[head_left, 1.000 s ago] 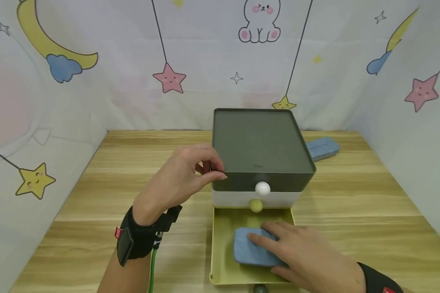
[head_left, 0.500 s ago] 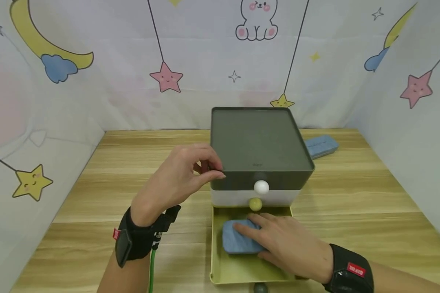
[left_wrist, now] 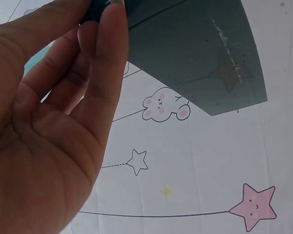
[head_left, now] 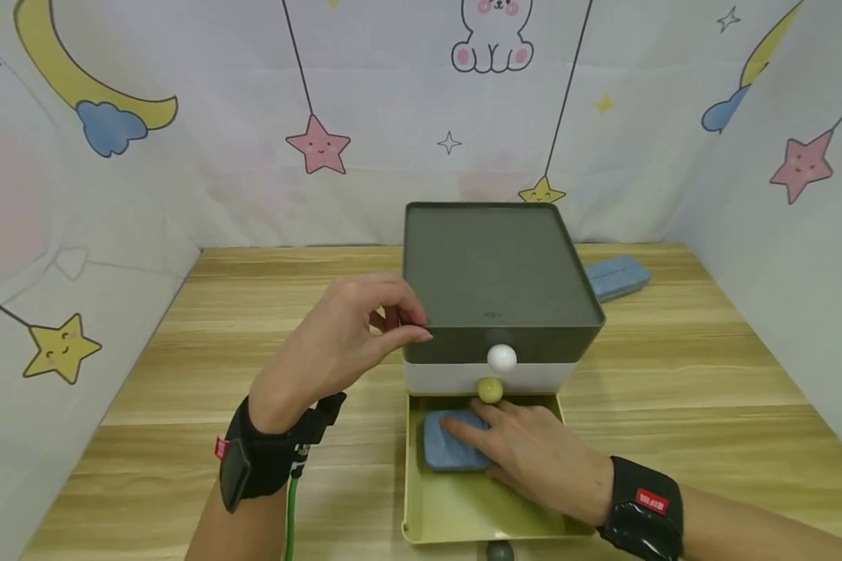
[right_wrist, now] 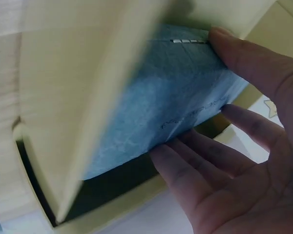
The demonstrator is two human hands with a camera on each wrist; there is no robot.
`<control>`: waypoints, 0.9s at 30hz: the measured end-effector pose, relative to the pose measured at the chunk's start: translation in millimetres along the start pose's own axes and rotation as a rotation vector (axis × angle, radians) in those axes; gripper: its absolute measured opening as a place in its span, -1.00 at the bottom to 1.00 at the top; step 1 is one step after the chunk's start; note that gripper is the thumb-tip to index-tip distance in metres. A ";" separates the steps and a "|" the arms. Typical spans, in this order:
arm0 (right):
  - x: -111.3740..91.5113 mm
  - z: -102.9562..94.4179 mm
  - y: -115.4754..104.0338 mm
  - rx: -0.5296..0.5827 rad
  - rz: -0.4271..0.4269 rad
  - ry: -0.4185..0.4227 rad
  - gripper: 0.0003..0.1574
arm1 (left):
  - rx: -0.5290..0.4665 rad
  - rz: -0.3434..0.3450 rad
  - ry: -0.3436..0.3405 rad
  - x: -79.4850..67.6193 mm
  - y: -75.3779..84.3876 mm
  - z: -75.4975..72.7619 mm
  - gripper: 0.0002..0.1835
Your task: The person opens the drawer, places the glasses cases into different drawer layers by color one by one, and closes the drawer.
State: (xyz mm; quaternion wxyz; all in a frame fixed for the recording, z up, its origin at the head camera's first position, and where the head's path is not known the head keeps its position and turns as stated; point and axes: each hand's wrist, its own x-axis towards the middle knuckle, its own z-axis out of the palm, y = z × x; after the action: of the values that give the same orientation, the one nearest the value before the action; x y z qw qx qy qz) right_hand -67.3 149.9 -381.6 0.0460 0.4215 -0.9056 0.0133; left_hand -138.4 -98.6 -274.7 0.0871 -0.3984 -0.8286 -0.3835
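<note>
A small drawer cabinet (head_left: 491, 265) with a dark grey-green top section stands on the table. Its lowest drawer (head_left: 477, 514), yellow-green, is pulled out toward me. My left hand (head_left: 344, 335) pinches the front left corner of the cabinet's top between thumb and fingers. Inside the pulled-out drawer, toward its back left, lies a blue oblong case (head_left: 452, 448) with rounded corners. My right hand (head_left: 540, 460) holds this case, thumb on one side and fingers on the other, as the right wrist view shows. Faint lettering runs along the case (right_wrist: 185, 112). The hand hides the case's right end.
Another blue case (head_left: 616, 276) lies behind the cabinet at the right. White (head_left: 501, 358) and yellow-green (head_left: 489, 389) knobs stick out above the drawer; a dark knob (head_left: 500, 550) sits at its front. Printed cloth walls (head_left: 252, 179) enclose the wooden table (head_left: 673, 374).
My right hand has moved the blue case back and left inside the drawer, toward the cabinet. The left hand has kept its place on the corner.
</note>
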 end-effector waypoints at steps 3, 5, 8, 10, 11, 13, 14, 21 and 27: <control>0.9 4.8 1.8 -0.016 0.002 0.022 -0.11 | -0.001 0.000 0.002 -0.2 0.3 0.0 -0.88; 1.4 7.4 3.1 -0.026 0.006 0.030 -0.10 | -0.002 0.002 0.003 -0.3 0.5 0.0 -0.88; 1.0 8.9 4.2 -0.035 0.007 0.030 -0.10 | -0.004 0.003 0.004 -0.2 0.6 0.0 -0.88; -0.3 7.8 4.0 -0.029 0.010 0.030 -0.13 | -0.006 0.005 0.005 0.2 0.7 0.1 -0.88; -1.1 6.7 3.4 -0.034 0.011 0.031 -0.18 | -0.007 0.006 0.006 0.4 0.8 0.2 -0.88; -3.4 3.6 1.5 -0.048 0.014 0.031 -0.30 | -0.009 0.008 0.006 0.8 0.9 0.4 -0.88; -4.6 1.7 0.1 -0.062 0.016 0.029 -0.36 | -0.011 0.009 0.006 0.9 1.1 0.5 -0.88; -13.9 -6.9 -13.8 -0.130 0.001 0.010 -0.66 | -0.024 0.007 0.006 1.4 1.8 0.7 -0.89; -12.7 -3.1 -15.5 -0.101 0.022 0.002 -0.71 | -0.024 0.007 0.010 1.0 0.8 0.7 -0.89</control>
State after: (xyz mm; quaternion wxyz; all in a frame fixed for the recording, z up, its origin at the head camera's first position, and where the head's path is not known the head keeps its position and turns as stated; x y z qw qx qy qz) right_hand -47.2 149.8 -380.0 0.0679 0.4085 -0.9097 -0.0318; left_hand -138.4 -97.2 -274.3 0.0879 -0.4002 -0.8221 -0.3953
